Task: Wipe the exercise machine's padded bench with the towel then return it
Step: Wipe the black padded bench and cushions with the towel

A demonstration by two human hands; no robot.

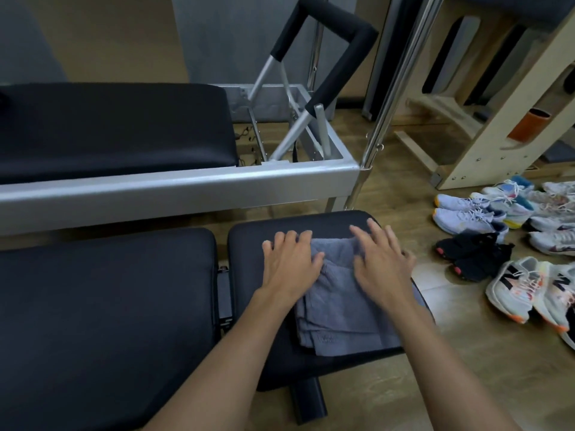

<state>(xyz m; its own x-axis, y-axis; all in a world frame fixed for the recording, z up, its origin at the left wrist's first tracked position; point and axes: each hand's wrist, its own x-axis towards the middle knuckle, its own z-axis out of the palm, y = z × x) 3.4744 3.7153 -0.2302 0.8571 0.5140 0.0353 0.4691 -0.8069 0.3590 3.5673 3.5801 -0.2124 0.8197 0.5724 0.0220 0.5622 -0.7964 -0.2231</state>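
Observation:
A grey folded towel (342, 306) lies on the small black padded seat section (258, 244) of the bench. My left hand (289, 262) rests flat on the towel's far left corner, fingers spread. Over the towel's far right side is my right hand (382, 262), fingers apart and slightly blurred. Neither hand grips the cloth. To the left, a longer black padded bench section (109, 306) adjoins the seat across a narrow gap.
A silver-framed reformer (186, 188) with a black pad (115, 129) and a padded foot bar (336, 42) stands behind. Several pairs of sneakers (510, 244) lie on the wooden floor at right. A wooden frame (497, 135) stands far right.

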